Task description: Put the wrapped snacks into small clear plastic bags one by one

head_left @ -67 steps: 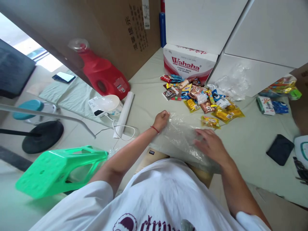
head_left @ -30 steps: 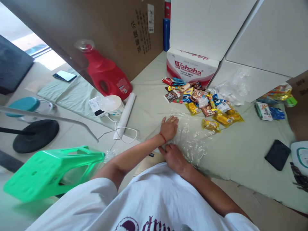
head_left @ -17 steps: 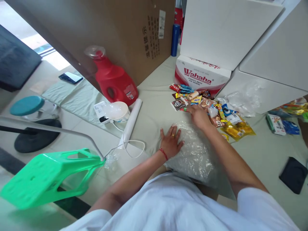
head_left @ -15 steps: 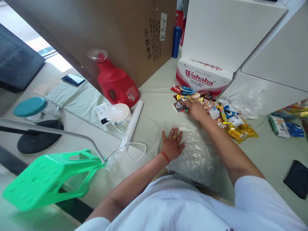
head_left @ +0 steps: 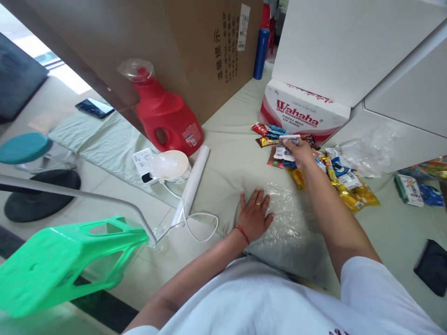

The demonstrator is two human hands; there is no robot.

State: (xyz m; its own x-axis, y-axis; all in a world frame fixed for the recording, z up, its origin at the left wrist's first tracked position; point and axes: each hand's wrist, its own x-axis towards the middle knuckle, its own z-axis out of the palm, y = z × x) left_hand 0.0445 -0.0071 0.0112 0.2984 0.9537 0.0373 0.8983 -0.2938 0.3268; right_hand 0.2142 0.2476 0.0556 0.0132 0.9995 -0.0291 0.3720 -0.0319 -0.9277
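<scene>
A clear plastic bag (head_left: 291, 223) lies flat on the pale green mat in front of me. My left hand (head_left: 255, 215) presses on the bag's left edge, fingers spread and flat; it wears a ring and a red wrist string. My right hand (head_left: 301, 152) reaches forward into a pile of snack packets (head_left: 344, 179) and pinches a small silvery snack packet (head_left: 284, 148), lifted a little above the others. More packets, red and blue, lie just beyond it (head_left: 265, 130).
A Wahaha carton (head_left: 303, 111) and white boxes (head_left: 349, 42) stand behind the snacks, a large brown carton (head_left: 195, 42) to the left. A red detergent jug (head_left: 164, 116), white bowl (head_left: 171, 164), paper roll (head_left: 193, 179), cable, phone (head_left: 94, 108) and green stool (head_left: 66, 263) lie left.
My right hand left the bag, reached forward into the snack pile and picked up a small packet. My left hand went from gripping the bag's corner to lying flat on it.
</scene>
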